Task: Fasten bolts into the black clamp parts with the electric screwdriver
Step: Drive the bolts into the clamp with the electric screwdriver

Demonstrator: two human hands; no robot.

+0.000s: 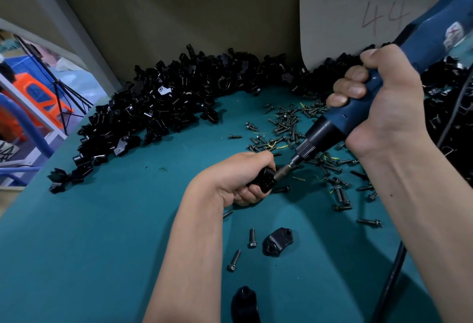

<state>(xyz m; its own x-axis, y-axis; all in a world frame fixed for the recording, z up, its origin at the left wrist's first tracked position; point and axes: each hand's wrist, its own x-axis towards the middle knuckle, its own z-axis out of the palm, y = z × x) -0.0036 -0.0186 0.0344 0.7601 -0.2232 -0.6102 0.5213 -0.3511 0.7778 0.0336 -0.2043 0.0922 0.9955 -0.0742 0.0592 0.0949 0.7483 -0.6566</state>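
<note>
Left hand point(239, 181) grips a black clamp point(265, 180) just above the green mat point(115, 220), hole turned twd the tool so the bit point(288, 167) goes straight in. Right hand point(378, 107) clenches the blue screwdriver point(358, 112), angled down-left. Loose bolts point(294, 128) near, w/in reach.

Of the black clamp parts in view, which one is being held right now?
The clamp part gripped in the left hand, with the screwdriver bit against it; all others lie loose on the green table.
</note>
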